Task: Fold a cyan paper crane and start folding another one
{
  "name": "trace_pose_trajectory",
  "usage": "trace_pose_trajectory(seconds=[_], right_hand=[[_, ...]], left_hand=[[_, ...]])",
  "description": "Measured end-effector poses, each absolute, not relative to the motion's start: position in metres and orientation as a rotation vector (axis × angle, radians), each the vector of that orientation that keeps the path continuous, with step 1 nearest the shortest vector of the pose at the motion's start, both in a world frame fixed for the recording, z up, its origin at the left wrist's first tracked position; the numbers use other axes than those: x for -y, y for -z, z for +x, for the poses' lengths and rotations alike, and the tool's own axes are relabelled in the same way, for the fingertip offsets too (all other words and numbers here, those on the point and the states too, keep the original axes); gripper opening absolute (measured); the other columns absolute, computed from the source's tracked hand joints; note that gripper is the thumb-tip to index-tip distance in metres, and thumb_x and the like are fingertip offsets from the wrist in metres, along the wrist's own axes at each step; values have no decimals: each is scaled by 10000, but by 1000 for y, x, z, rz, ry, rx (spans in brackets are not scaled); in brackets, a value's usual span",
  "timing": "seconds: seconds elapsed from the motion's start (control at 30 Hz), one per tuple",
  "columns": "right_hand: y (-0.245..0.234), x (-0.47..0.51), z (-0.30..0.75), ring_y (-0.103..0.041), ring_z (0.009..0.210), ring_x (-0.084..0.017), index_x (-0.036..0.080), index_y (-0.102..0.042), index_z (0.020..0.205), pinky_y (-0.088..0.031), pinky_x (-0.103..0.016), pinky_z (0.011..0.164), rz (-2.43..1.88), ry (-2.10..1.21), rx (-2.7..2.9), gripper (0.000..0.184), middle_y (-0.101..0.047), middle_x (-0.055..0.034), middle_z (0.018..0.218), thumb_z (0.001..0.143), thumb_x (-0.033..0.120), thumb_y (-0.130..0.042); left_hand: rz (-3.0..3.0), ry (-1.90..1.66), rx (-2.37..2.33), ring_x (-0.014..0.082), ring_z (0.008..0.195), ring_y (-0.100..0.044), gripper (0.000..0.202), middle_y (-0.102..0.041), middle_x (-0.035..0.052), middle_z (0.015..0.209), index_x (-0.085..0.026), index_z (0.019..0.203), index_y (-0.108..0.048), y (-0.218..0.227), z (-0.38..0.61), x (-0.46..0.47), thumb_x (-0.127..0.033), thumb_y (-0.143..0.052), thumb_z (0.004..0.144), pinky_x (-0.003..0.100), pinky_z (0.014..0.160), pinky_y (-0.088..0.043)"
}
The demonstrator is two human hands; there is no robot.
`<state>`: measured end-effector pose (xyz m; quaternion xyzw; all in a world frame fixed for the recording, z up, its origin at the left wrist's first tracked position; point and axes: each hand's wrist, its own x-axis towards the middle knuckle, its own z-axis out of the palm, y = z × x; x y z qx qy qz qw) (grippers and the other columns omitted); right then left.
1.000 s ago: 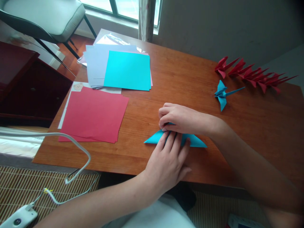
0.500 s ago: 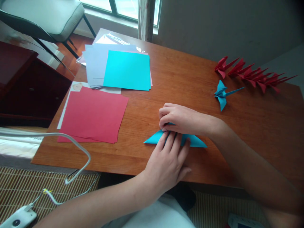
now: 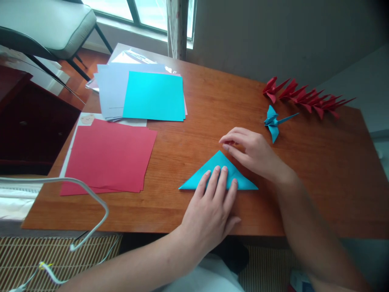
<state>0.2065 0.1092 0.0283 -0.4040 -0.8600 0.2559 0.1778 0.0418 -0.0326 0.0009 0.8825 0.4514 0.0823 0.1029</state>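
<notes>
At the far left of the brown wooden surface, a clear plastic wrapper sticks out from under pale lilac paper sheets; I can't tell what is inside it. Bright blue rectangular sheets overlap those, and red paper sheets lie nearer the person. A folded blue paper crane sits at the right, just in front of a row of red paper cranes. A white cable crosses the near left corner. The folded blue paper triangle lies before the person, its lower middle covered by the left hand, palm down, fingers slightly spread. The right hand hovers near its peak, fingers curled, thumb and forefinger slightly apart.
</notes>
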Motion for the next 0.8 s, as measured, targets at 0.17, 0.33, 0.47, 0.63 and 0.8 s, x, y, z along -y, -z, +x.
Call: trace_pose_trajectory(seconds=[0.17, 0.33, 0.47, 0.63, 0.8], right_hand=[[-17, -93, 222, -644, 972, -213, 192, -689, 1028, -518, -362, 887, -1242, -679, 2363, 143, -698, -72, 1034, 960, 132, -578], [-18, -92, 214, -605, 1022, -242, 181, -694, 1067, -519, -399, 923, -1201, -638, 2464, 165, -685, -96, 1093, 955, 138, -580], [-28, -92, 190, -566, 1083, -263, 167, -702, 1099, -499, -414, 947, -1021, -624, 2658, 201, -678, -112, 1133, 948, 130, -575], [-37, -91, 163, -547, 1035, -248, 155, -733, 922, -470, -377, 871, -868, -674, 2886, 193, -686, -102, 1085, 962, 108, -551], [-43, -91, 151, -529, 972, -240, 145, -710, 849, -404, -363, 777, -836, -571, 3060, 211, -669, -98, 1006, 972, 128, -540]], left_hand=[[2626, -275, -1343, 414, 1493, -342, 775, -348, 250, 1616, -108, 1518, -427, 1, 42, 32, -610, -533, 937, 530, 1204, -237], [2629, -277, -1342, 410, 1496, -338, 793, -381, 258, 1597, -102, 1520, -420, 1, 43, 32, -619, -536, 929, 526, 1207, -227], [2621, -253, -1336, 412, 1464, -382, 769, -472, 265, 1530, -81, 1471, -472, 1, 43, 32, -621, -537, 927, 527, 1218, -207], [2591, -207, -1336, 419, 1385, -467, 733, -570, 244, 1431, -83, 1425, -521, 2, 44, 33, -621, -537, 928, 552, 1211, -210], [2605, -218, -1318, 410, 1325, -520, 728, -607, 221, 1397, -87, 1445, -507, 1, 45, 33, -599, -554, 930, 579, 1188, -244]])
